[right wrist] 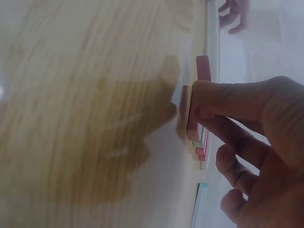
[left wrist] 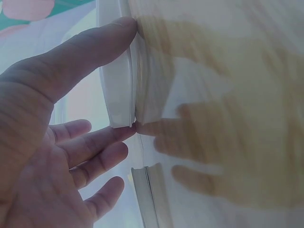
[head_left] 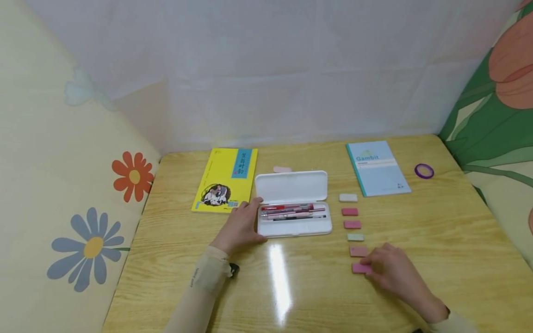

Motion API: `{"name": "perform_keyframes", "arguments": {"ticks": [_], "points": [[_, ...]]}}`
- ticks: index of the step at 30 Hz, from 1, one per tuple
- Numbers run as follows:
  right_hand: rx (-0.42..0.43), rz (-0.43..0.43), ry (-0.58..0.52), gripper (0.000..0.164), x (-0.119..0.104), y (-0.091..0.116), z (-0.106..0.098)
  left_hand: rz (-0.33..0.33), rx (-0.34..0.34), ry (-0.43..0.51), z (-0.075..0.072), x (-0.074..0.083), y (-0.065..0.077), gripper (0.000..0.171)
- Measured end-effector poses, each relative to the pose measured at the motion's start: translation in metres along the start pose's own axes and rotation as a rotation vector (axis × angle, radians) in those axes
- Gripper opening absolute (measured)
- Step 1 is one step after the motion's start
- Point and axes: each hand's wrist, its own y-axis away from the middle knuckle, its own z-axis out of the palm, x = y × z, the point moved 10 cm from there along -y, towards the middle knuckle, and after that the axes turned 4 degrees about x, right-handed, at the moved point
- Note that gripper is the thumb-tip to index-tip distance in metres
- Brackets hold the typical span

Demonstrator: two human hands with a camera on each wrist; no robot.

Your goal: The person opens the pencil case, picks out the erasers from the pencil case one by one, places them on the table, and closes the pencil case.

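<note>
A white pencil case (head_left: 295,230) lies open on the wooden table, its lid (head_left: 291,187) tilted back. Inside are several pens and pencils (head_left: 291,212) in red, pink and black. My left hand (head_left: 241,224) holds the case's left end, the thumb at the near corner and a finger at the far side. Between thumb and fingertip my right hand (head_left: 393,273) pinches a pink eraser (head_left: 359,268), the nearest of a column of erasers. Beyond it lie a paler pink eraser (head_left: 357,251), a light green eraser (head_left: 355,237), two darker pink ones and a white eraser (head_left: 348,197).
A yellow book (head_left: 220,180) lies at the back left, beyond my left hand. At the back right are a light blue notebook (head_left: 376,169) and a purple tape ring (head_left: 424,171). A pale pink object (head_left: 282,169) shows behind the lid.
</note>
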Motion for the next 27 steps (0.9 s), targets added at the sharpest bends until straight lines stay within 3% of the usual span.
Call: {"name": "perform_keyframes", "arguments": {"ticks": [10, 19, 23, 27], "points": [[0.043, -0.019, 0.020, 0.031, 0.003, 0.003, 0.004, -0.013, -0.013, -0.013, 0.001, -0.001, -0.002, 0.112], [0.015, -0.018, 0.006, 0.033, 0.004, 0.004, 0.004, -0.005, -0.013, -0.003, 0.002, 0.001, -0.002, 0.109], [0.005, -0.007, -0.017, 0.028, 0.003, -0.008, -0.003, -0.005, -0.005, -0.003, 0.002, 0.000, -0.002, 0.106], [0.035, -0.007, -0.076, 0.027, 0.001, -0.034, -0.014, -0.017, -0.005, 0.002, 0.002, -0.001, -0.002, 0.105]]}}
